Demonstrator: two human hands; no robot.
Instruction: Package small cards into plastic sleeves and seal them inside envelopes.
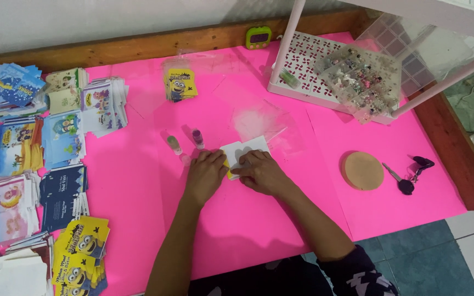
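My left hand (206, 174) and my right hand (260, 172) press together on a small white and yellow paper envelope (243, 149) lying flat on the pink sheet (138, 181). The fingers of both hands pinch its near edge. Two small vials (186, 141) lie just left of the envelope, close to my left hand. A clear plastic sleeve (259, 120) rests just beyond the envelope.
Stacks of printed cartoon envelopes (34, 142) fill the left side. A small pile of yellow ones (180, 83) lies at the back. A white perforated tray (308, 60) holds a clear bead box (366, 82). A round cork disc (362, 170) and keys (410, 175) lie at right. A green timer (258, 37) stands on the wooden ledge.
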